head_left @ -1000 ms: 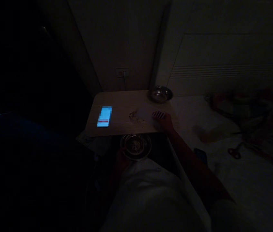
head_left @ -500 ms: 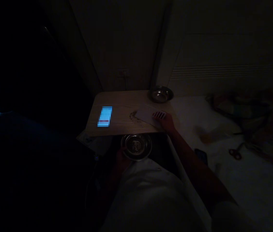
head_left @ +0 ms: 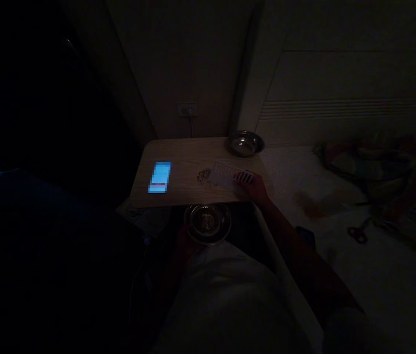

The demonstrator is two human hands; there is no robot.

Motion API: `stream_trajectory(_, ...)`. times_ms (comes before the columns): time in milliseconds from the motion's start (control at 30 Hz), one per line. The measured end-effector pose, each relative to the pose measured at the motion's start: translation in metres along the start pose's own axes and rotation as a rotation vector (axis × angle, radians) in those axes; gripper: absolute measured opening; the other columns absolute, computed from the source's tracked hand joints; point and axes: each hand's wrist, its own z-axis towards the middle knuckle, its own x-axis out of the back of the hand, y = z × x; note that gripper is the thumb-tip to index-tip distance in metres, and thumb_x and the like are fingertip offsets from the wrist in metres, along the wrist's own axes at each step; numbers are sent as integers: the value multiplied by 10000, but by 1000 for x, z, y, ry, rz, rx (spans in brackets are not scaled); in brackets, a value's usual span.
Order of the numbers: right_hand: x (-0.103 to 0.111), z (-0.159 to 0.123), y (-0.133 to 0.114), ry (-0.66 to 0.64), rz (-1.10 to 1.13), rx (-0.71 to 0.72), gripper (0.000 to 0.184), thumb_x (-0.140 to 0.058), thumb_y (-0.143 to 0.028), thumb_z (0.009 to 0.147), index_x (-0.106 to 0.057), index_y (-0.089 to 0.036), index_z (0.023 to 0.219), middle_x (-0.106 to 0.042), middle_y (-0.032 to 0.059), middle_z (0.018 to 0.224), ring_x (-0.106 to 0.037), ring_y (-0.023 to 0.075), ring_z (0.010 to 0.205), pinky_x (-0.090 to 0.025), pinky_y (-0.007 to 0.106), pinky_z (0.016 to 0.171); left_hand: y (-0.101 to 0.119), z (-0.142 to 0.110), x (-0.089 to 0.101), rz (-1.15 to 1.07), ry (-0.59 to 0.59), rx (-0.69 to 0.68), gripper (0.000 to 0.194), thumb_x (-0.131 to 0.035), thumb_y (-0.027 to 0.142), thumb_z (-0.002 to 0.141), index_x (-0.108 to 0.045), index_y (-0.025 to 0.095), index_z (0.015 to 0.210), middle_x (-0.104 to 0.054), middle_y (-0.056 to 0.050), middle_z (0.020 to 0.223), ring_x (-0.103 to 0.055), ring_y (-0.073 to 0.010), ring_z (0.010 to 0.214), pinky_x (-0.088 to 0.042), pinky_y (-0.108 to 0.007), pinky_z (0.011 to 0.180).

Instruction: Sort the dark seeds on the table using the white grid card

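Note:
In dim light, my right hand (head_left: 250, 186) is closed on one end of a flat, pale plate with rows of slots (head_left: 223, 173), perhaps plastic; its exact kind is unclear. The plate's far end touches or hovers at a scatter of small dark bits (head_left: 204, 177) on the wooden tabletop (head_left: 182, 152). Below the table's front edge, my left hand (head_left: 188, 238) grips the left rim of a shiny metal bowl (head_left: 226, 226). Small pieces (head_left: 207, 222) lie in the bottom of that bowl.
A second metal bowl (head_left: 245, 144) stands at the table's back right corner. A lit phone (head_left: 160, 177) lies on the left. To the right, on a white surface, are red-handled scissors (head_left: 357, 235), a dark phone-like object (head_left: 306, 238) and a patterned cloth or bag (head_left: 373, 162).
The slotted plate has shifted slightly right and its slots show more clearly, with more of the dark bits uncovered. My left hand and the bowl stay nearly still.

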Motion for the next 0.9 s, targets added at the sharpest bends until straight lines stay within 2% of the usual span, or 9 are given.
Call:
stream_trajectory(133, 2, -1, -2, -17, 35, -6, 286, -686, -342, 647, -682, -170, 875, -709, 57, 875, -662, 205, 788, -515, 327, 716, 1, 2, -2, -3, -44, 67, 349, -652, 226, 640, -629, 211, 988, -691, -72, 930, -576, -309, 1060, -466, -456, 879)
stream_trajectory(300, 4, -4, -4, -7, 27, -2, 280, -695, -335, 639, -684, -164, 860, -711, 62, 862, -663, 209, 780, -516, 327, 707, 2, 13, 0, -8, -25, 134, 277, -633, 225, 654, -649, 193, 929, -691, -87, 853, -580, -330, 1048, -457, -477, 897)
stream_trajectory(700, 15, -8, -11, -64, -6, -23, 309, -699, -363, 636, -691, -156, 865, -712, 70, 853, -658, 211, 769, -509, 329, 704, 3, 8, -5, -69, 50, 183, 290, -600, 210, 682, -644, 164, 965, -699, -96, 865, -598, -317, 1017, -456, -457, 899)
stream_trajectory(900, 33, -14, -10, -95, 1, -46, 297, -722, -352, 607, -697, -159, 832, -711, 58, 814, -657, 208, 749, -504, 309, 679, 7, 6, -10, -68, 35, 254, 323, -564, 227, 714, -621, 119, 1013, -698, -110, 872, -641, -290, 919, -490, -437, 834)
